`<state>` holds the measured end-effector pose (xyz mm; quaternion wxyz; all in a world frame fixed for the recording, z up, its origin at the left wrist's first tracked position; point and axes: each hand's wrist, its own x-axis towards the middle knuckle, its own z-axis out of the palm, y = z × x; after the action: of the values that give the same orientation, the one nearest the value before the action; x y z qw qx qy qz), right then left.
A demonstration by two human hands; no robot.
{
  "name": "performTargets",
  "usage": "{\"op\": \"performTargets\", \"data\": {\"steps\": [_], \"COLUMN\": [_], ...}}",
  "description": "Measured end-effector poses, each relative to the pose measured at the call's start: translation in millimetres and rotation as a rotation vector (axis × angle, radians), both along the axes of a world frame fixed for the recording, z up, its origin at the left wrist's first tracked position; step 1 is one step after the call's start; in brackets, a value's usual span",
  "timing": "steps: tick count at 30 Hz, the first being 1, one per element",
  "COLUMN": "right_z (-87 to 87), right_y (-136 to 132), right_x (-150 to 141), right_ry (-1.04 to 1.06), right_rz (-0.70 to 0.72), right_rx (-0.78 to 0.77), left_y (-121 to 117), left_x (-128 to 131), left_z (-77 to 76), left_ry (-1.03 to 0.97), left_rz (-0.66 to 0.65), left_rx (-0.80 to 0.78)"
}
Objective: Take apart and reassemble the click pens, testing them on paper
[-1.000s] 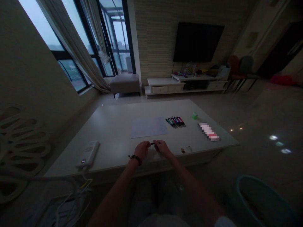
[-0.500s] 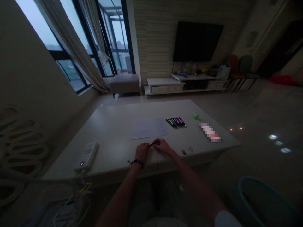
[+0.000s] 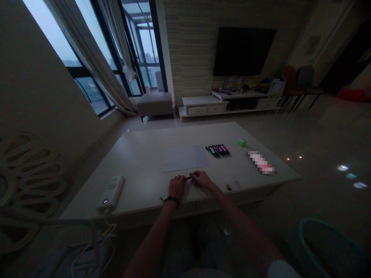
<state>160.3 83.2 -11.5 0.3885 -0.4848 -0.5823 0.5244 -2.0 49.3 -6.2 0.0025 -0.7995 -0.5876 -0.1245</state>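
A short dark length of what looks like a pen (image 3: pixel 188 178) shows between my two hands, low over the front part of the white table. My left hand (image 3: pixel 177 186) is closed around its left end, the back of the hand turned up. Pinched on the right end are the fingers of my right hand (image 3: pixel 201 180); they hide much of the pen. Just beyond both hands lies a sheet of white paper (image 3: pixel 185 157). To the right of the paper, several pens (image 3: pixel 218 151) lie side by side in a slanted row.
On the table (image 3: pixel 145 154), a white power bank-like device (image 3: pixel 111 192) with a cable lies front left. At the right are a green cube (image 3: pixel 242 142), a pixelated pink item (image 3: pixel 261 162) and a small brown item (image 3: pixel 228 187). A teal-rimmed tub (image 3: pixel 303 235) stands lower right.
My hands have drawn slightly apart, so more of the dark pen shows between them. The whole view has shifted a little; the things on the table lie as before.
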Motion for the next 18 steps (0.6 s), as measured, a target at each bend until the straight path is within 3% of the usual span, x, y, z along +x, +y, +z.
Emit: {"op": "performTargets", "data": {"steps": [8, 11, 15, 18], "right_z": [-1.8, -4.0, -4.5, -3.5], "right_y": [1.8, 2.3, 1.8, 1.2], "right_x": [0.9, 0.5, -1.9, -3.4], "right_ry": [-0.026, 0.001, -0.013, -0.023], "right_rz": [-0.005, -0.013, -0.029, -0.053], "right_rx": [0.023, 0.100, 0.051, 0.139], "left_y": [-0.7, -0.1, 0.8, 0.7], "left_x": [1.4, 1.1, 0.2, 0.3], "left_z": [0.5, -0.9, -2.3, -2.3], "left_ry": [0.007, 0.006, -0.002, -0.011], "left_rz": [0.029, 0.032, 0.028, 0.041], "left_rx": [0.027, 0.041, 0.050, 0.056]}}
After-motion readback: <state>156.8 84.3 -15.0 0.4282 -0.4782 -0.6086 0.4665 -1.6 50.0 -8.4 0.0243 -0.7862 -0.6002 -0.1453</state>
